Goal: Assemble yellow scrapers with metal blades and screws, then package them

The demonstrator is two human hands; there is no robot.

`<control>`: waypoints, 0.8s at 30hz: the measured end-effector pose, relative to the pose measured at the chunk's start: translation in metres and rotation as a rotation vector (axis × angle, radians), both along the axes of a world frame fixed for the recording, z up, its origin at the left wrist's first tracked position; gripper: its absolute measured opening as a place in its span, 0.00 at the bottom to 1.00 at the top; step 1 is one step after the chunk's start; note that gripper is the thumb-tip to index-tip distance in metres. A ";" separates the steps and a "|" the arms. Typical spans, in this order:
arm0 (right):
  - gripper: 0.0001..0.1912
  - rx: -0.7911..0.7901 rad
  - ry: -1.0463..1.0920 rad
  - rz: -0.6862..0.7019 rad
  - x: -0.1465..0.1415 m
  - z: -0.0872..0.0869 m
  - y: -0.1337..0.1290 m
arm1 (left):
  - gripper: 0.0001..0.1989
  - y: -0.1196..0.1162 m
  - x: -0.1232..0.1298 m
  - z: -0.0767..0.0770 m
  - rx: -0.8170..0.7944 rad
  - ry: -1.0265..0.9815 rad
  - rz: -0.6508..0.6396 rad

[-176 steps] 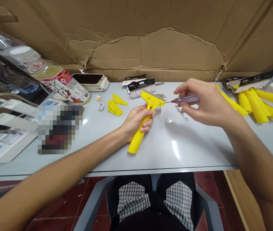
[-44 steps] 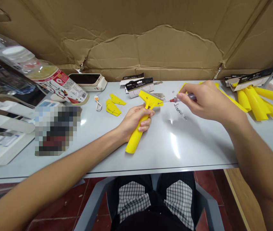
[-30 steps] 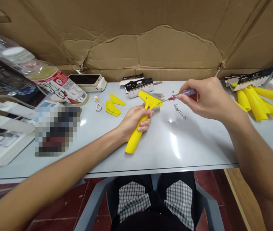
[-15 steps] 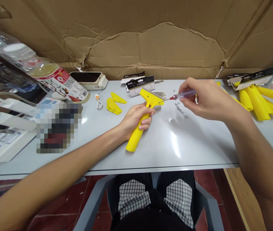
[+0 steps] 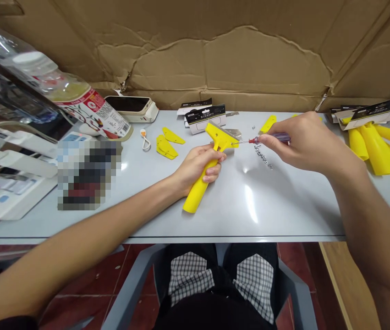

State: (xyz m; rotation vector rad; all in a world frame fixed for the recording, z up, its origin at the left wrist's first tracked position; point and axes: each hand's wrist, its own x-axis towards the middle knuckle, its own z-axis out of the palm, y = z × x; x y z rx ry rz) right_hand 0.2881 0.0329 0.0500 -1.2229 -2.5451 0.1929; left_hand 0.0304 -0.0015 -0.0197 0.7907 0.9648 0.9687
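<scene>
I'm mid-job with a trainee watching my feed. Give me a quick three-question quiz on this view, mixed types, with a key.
1. Multiple choice: what is the right hand holding?
A) a bottle
B) a screwdriver
C) a phone
2. True or false: the small metal screws lie to the right of the yellow scraper.
3. Fill in: the left hand grips the scraper's ____.

Key: 1. B; 2. True; 3. handle
</scene>
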 end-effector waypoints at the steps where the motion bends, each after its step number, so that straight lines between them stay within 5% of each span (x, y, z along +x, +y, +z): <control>1: 0.21 0.012 -0.007 -0.023 0.000 0.001 -0.001 | 0.07 0.000 0.001 0.000 -0.002 -0.003 0.010; 10: 0.09 0.064 0.087 -0.033 0.002 0.001 -0.003 | 0.06 0.000 0.002 -0.001 -0.014 -0.039 0.041; 24: 0.23 0.146 -0.148 -0.093 -0.001 -0.002 -0.002 | 0.07 0.002 0.001 -0.003 -0.023 -0.058 0.056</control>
